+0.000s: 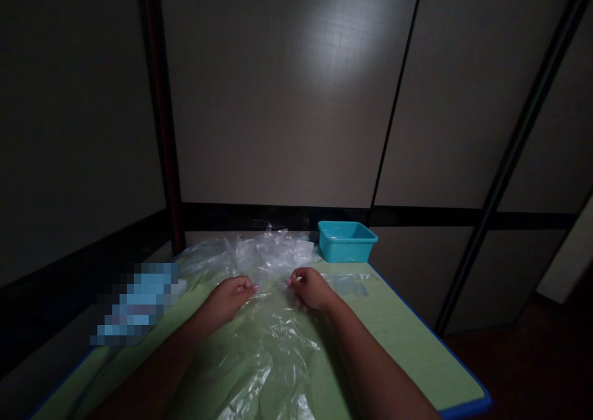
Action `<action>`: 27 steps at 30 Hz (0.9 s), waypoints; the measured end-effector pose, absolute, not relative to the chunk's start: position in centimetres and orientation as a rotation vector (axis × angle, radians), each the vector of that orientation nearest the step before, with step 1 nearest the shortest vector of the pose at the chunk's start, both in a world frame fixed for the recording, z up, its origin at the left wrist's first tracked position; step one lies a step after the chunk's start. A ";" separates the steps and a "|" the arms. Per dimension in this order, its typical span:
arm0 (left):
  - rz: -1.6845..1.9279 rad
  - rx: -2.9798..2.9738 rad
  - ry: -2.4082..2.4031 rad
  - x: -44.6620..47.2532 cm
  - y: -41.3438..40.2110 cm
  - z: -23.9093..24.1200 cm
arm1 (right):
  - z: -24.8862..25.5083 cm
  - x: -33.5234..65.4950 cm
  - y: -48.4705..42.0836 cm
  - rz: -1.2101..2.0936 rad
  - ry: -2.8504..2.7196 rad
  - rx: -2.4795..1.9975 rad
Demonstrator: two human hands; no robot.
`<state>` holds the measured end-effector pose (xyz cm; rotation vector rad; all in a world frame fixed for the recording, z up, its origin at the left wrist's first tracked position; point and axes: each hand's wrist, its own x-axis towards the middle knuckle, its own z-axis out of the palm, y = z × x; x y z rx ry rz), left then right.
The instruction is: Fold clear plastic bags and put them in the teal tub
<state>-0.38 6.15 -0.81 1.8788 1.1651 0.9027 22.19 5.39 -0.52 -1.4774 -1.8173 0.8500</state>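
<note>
A clear plastic sheet or bag (273, 346) lies spread over the green table top (407, 340) in front of me. My left hand (229, 296) and my right hand (311, 287) are both closed in a pinch on the far edge of this plastic, a short gap apart. Beyond the hands a crumpled heap of more clear plastic (264, 250) sits at the back of the table.
A turquoise plastic tub (346, 241) stands at the back right corner. The table has a blue rim (467, 401) and drops off at right. A blurred-out bluish patch (136, 302) lies at left. Dark wall panels and a post (167, 160) close the back.
</note>
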 end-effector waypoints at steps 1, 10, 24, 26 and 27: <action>0.954 1.928 1.206 -0.7 6.4 -0.8 | -0.6 22.4 5.5 0.810 -1.838 -1.550; 1.175 2.322 1.239 -0.3 4.8 0.6 | -0.6 23.3 5.7 0.439 -1.792 -1.963; 0.239 2.580 0.658 0.3 2.1 -0.9 | 1.4 24.0 5.2 0.921 -1.667 -1.631; 0.248 2.596 0.671 0.3 2.5 -1.1 | 0.8 22.9 4.9 1.157 -1.705 -1.572; 0.266 2.608 0.699 0.4 2.7 -1.3 | 0.6 22.6 4.9 1.251 -1.707 -1.560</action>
